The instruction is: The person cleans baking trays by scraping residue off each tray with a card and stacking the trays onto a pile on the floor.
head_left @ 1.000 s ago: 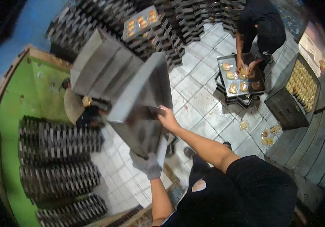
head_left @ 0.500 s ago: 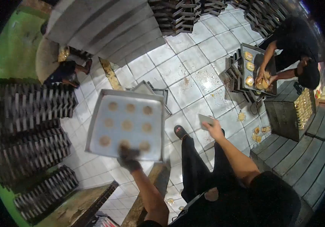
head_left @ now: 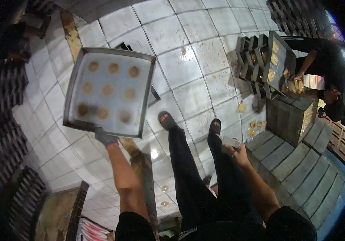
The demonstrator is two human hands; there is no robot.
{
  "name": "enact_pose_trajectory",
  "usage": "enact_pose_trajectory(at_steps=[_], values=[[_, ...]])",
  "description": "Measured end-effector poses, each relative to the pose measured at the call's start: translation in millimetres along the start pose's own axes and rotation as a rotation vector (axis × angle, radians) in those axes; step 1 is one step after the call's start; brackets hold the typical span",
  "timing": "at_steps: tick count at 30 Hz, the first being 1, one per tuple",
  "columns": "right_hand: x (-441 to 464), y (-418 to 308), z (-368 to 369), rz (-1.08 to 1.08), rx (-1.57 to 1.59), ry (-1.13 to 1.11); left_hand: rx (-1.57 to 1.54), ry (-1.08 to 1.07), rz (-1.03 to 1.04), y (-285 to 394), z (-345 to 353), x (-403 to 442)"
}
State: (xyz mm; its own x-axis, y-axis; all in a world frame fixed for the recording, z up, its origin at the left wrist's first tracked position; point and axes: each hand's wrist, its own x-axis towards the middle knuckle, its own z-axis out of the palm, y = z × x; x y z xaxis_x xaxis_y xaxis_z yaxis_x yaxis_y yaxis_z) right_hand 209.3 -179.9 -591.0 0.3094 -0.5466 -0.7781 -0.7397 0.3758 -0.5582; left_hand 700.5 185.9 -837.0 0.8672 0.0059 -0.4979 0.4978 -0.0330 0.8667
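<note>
In the head view, a square baking tray [head_left: 118, 82] is at the left, raised above the tiled floor [head_left: 168, 32], with its broad inner face turned up towards the camera. It shows nine round brown marks in three rows of three. The gloved left hand [head_left: 106, 137] is closed on the near rim, close to its middle; how the fingers sit underneath is hidden. The right hand [head_left: 240, 156], bare and well apart from the tray, pinches a small flat scraper [head_left: 231, 141], thumb over the plate.

Since only one edge is gripped, the far side would probably droop or swing; a firm wrist, with the elbow drawn in, should steady it. The rim needs room from the dark frame [head_left: 153, 94] partly hidden behind it and from the worn beam [head_left: 143, 176] near its lower edge. The scraper is best held loosely but squarely, blade turned away from the legs, and the feet set clear of the scraps [head_left: 241, 107] on the tiles.

At the far right, a co-worker's hand [head_left: 299, 76] reaches to wrapped buns [head_left: 296, 86] at a tilted bun tray [head_left: 285, 54], beside stacked trays [head_left: 256, 64]. Grey tins [head_left: 301, 162] stand in rows at the near right.
</note>
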Motion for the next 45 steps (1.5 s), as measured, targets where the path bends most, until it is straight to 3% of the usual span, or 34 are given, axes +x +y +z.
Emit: enact_pose_trajectory(at_steps=[3,5,6,7,9,10,12,17,21,25,28,32,34,39,42,45], values=[[-5.0,-6.3,14.5,0.05,-0.018,-0.067,-0.237,-0.038,-0.059,-28.0,-11.0,13.2],[-5.3,-2.4,22.5,0.077,-0.035,-0.057,-0.589,-0.182,-0.251,-24.7,-20.0,16.1],[-4.7,-1.8,27.2,0.084,-0.041,-0.065,-0.463,0.0,-0.225,-8.8,-0.4,5.6],[-4.2,-2.0,31.5,0.109,-0.026,-0.063,-0.464,0.009,-0.226,-19.1,-13.8,17.3],[-5.7,-2.5,35.4,0.132,-0.018,-0.06,-0.557,-0.161,-0.462,-55.1,-54.6,49.0],[-5.4,-3.0,37.1,0.13,-0.036,-0.055,-0.56,-0.156,-0.461,-57.3,-50.4,49.0],[-4.6,-8.1,41.3,0.123,-0.054,-0.061,-0.242,0.126,-0.387,-60.7,-45.2,50.7],[-2.4,-12.7,40.8,0.087,-0.019,-0.131,-0.162,0.058,-0.397,-64.8,-57.1,35.8],[-4.7,-11.1,36.1,0.077,0.02,-0.139,-0.018,-0.019,-0.603,-59.8,-70.0,-54.4],[-15.9,-7.8,-6.6,-0.101,-0.063,-0.137,0.279,-0.177,-0.636,-64.6,-77.6,-200.4],[-31.1,21.3,-64.0,-0.088,-0.22,-0.097,0.392,-0.297,-0.732,-50.1,-86.9,-321.1],[-71.4,83.1,-169.7,-0.255,-0.211,0.026,0.471,-0.388,-0.771,-17.9,-84.2,-467.4],[-101.9,105.1,-225.3,-0.178,-0.543,0.155,0.461,-0.344,-0.755,24.7,-61.2,-529.4],[-134.9,163.6,-345.0,-0.153,-0.417,0.181,0.401,-0.341,-0.712,32.9,-29.4,-621.5],[-153.9,178.6,-395.5,-0.223,-0.32,0.169,0.4,-0.492,-0.699,39.0,3.5,-653.6],[-170.1,188.4,-426.4,-0.32,-0.301,0.276,0.676,-0.523,-0.569,51.3,71.1,-664.5]])
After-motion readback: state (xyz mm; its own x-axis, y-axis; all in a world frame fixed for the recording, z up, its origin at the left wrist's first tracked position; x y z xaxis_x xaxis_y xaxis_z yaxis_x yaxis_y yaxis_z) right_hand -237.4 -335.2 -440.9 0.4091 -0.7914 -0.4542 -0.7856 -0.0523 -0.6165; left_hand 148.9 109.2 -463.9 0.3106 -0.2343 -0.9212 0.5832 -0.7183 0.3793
